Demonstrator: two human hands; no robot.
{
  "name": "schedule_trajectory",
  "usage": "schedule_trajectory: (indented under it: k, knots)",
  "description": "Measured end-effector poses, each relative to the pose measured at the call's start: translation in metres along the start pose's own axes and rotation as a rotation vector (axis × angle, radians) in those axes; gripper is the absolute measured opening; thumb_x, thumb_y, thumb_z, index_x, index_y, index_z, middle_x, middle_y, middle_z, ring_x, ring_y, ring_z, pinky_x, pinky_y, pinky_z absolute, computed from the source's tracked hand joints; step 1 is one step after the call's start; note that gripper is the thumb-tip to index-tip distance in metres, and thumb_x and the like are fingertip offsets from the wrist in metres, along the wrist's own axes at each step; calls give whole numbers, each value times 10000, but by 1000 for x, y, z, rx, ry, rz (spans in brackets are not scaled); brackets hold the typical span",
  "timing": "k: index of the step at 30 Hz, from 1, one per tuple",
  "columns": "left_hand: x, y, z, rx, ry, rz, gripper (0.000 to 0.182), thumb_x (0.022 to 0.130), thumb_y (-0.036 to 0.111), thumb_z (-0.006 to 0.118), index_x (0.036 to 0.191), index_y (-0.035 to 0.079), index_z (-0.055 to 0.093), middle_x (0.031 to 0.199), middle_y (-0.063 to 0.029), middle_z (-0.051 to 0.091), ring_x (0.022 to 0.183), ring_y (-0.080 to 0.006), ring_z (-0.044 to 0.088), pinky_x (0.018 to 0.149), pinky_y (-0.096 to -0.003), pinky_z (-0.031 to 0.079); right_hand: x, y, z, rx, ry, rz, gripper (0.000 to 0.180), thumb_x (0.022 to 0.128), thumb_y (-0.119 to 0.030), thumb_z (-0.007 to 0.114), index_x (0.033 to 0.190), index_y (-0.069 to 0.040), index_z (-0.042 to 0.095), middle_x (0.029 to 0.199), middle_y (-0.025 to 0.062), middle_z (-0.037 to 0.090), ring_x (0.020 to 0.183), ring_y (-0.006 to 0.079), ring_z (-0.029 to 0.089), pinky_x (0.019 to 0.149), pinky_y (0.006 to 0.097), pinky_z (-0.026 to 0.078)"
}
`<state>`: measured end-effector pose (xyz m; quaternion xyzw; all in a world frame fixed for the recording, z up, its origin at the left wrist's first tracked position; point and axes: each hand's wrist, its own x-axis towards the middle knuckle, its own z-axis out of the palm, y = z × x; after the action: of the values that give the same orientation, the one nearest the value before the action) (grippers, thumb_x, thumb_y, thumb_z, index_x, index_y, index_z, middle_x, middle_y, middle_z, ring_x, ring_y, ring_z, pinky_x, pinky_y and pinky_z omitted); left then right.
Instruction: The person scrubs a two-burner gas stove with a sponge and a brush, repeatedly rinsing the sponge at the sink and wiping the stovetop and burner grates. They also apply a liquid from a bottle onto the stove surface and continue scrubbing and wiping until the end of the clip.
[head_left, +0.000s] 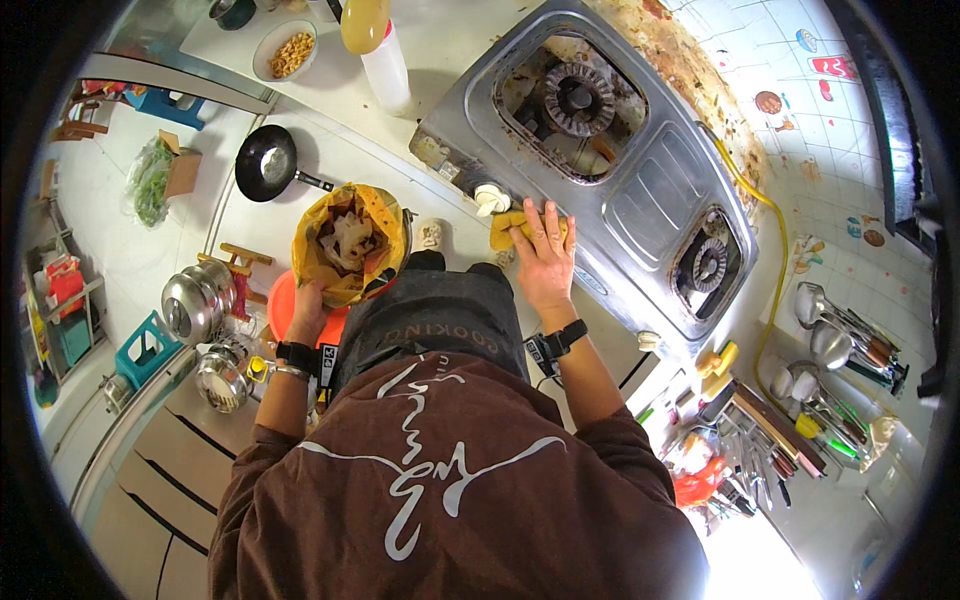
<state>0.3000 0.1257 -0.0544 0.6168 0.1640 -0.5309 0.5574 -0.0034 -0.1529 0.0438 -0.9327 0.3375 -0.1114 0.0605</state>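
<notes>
My left hand (309, 307) grips the edge of a bin lined with a yellow plastic bag (306, 259), which holds crumpled pale plastic and scraps. My right hand (546, 259) lies with fingers spread on a yellow cloth (504, 231), at the front edge of a two-burner gas stove (652, 202). The cloth is partly hidden under the fingers, beside a white control knob (492, 199). Rust and grime mark the burner wells. Brown dirt covers the counter strip (675, 45) behind the stove.
A wok (266, 163) lies on the floor ahead, near steel pots (196, 296) and a red basin (283, 300). A bowl of peanuts (289, 51) and a white bottle (388, 75) stand on the counter. A yellow gas hose (784, 247) runs behind the stove; ladles (831, 345) and knives are at the right.
</notes>
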Motion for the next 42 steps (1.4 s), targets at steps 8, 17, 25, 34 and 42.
schedule_trajectory:
  k: [8, 17, 25, 34, 42]
  knots:
    - [16, 4, -16, 224, -75, 42, 263, 897, 136, 567, 1114, -1, 626, 1094, -100, 653, 1018, -229, 632, 837, -388, 537, -1, -2, 15, -42, 59, -139, 280, 817, -119, 582, 1061, -178, 706, 1463, 37, 466, 1389, 253, 379, 1113, 518, 308]
    - [24, -5, -23, 394, -130, 166, 369, 870, 88, 544, 1208, -58, 518, 1201, -167, 594, 1090, -338, 596, 935, -473, 507, -129, 109, -45, -114, 280, 375, 400, 812, -58, 622, 1209, -94, 652, 1443, 170, 456, 1354, 357, 415, 1124, 513, 313]
    - [-10, -3, -7, 1044, -321, 254, 453, 875, 66, 500, 1311, -49, 448, 1314, -183, 514, 1210, -354, 524, 1011, -496, 463, -223, 123, -41, -497, 425, 879, 377, 829, -54, 598, 1205, -47, 629, 1257, 131, 544, 1121, 333, 541, 914, 448, 430]
    - [-44, -27, 66, 727, -459, 167, 455, 835, 16, 546, 1284, -15, 477, 1262, -176, 561, 1133, -349, 578, 958, -473, 487, -222, 97, -1, -101, 725, 811, 362, 749, 1, 658, 1111, 0, 638, 1067, 141, 565, 941, 322, 570, 780, 407, 482]
    - [-64, -53, 108, 300, -358, -127, 584, 838, -12, 466, 1411, 22, 360, 1377, -178, 472, 1236, -377, 507, 1010, -541, 454, -116, 66, 21, 24, 628, 155, 353, 777, -119, 641, 1104, 14, 643, 1013, 107, 568, 857, 274, 541, 749, 383, 469]
